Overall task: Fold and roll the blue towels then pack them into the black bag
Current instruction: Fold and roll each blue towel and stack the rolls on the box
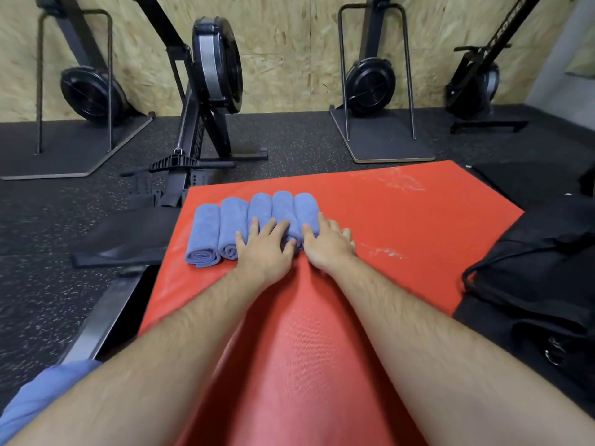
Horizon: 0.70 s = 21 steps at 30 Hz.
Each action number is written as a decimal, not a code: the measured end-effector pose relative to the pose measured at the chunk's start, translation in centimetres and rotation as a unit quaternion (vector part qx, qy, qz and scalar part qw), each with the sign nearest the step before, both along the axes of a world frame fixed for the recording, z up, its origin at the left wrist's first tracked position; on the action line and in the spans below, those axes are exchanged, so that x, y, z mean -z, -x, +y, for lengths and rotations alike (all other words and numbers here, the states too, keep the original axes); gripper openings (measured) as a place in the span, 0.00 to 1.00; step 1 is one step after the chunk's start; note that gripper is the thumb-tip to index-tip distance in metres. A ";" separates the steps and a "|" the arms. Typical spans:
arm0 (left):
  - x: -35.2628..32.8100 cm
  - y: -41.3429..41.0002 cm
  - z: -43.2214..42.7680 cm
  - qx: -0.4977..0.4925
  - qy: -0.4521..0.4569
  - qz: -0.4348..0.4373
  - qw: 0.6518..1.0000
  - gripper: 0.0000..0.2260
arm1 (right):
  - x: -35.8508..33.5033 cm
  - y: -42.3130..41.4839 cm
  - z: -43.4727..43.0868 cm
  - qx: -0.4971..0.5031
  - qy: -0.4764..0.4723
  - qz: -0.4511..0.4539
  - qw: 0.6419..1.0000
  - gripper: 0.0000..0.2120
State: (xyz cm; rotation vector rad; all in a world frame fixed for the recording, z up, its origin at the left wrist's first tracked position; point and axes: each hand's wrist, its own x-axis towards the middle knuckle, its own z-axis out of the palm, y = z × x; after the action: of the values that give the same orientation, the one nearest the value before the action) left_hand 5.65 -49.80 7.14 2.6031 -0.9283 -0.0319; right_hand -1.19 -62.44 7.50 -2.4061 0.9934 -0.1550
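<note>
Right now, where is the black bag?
In the head view, the black bag lies on the dark floor at the far right, against the right edge of the red mat, apart from the row of rolled blue towels.

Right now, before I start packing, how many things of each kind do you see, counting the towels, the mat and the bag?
towels: 5, blue, rolled, side by side on the mat
mat: 1, red
bag: 1, black, right of the mat
Total: 7
</note>
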 end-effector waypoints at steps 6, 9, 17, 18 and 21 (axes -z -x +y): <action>-1.0 3.6 3.8 0.013 0.019 -0.022 0.999 0.23 | -0.8 4.1 3.9 -0.038 0.133 -0.001 0.990 0.26; -1.7 4.5 8.0 0.055 0.038 -0.083 0.994 0.25 | -1.2 5.3 7.7 -0.098 0.164 -0.024 0.981 0.24; -2.3 4.8 22.7 0.026 -0.001 -0.172 0.985 0.21 | -2.5 4.8 22.0 -0.229 0.188 -0.062 0.953 0.21; -2.2 4.9 24.6 0.014 -0.001 -0.173 0.985 0.20 | -2.4 4.4 23.8 -0.244 0.192 -0.063 0.949 0.20; -1.6 5.4 30.4 -0.025 -0.006 -0.150 0.988 0.21 | -1.5 3.2 29.3 -0.294 0.186 -0.068 0.935 0.18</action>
State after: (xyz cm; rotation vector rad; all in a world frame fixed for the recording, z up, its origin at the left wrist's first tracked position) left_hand 0.24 -19.43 8.70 2.6870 -0.9602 0.3788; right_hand -4.42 -33.18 9.03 -2.8752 0.1557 -0.3075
